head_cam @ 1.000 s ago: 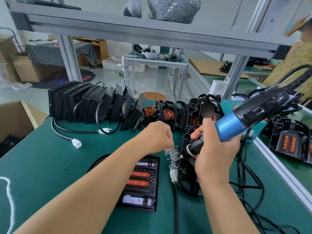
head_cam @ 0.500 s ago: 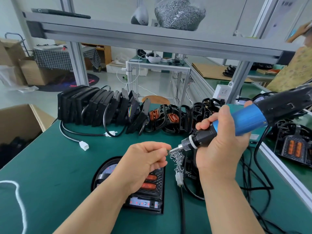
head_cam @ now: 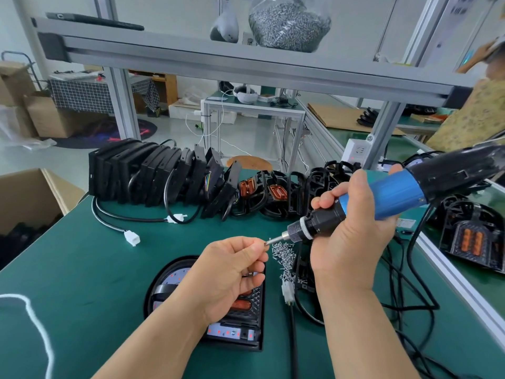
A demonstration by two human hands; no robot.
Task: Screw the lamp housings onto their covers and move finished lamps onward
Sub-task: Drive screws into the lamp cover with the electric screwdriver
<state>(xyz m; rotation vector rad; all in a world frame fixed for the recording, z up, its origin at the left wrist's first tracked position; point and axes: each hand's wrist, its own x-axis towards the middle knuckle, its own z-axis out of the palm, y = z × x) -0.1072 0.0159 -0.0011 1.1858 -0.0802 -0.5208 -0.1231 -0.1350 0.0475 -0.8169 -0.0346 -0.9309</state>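
1. Green matting covers the bench, and a white cord loops over its near left corner.
2. One lamp lies flat on the mat right in front of the person. It is black-framed with orange-red strips, and the left forearm crosses over it.
3. The left hand hovers above that lamp with its fingers curled. Thumb and forefinger pinch a tiny screw against the tip of the driver bit.
4. The right hand is wrapped round the black nose of a blue electric screwdriver. The tool is held off the bench and tilted, with its bit pointing left and slightly down.
5. A loose heap of screws lies on the mat under the bit, between the two hands and just beside the lamp's right edge. A white connector sits near it.
6. Black cables tangle across the mat on the right.
7. Farther back, a row of black housings stands on edge. Open frames with orange inserts are lined up to its right.
8. A cardboard box sits beyond the bench's left edge.
9. On the overhead shelf rests a clear bag of screws.
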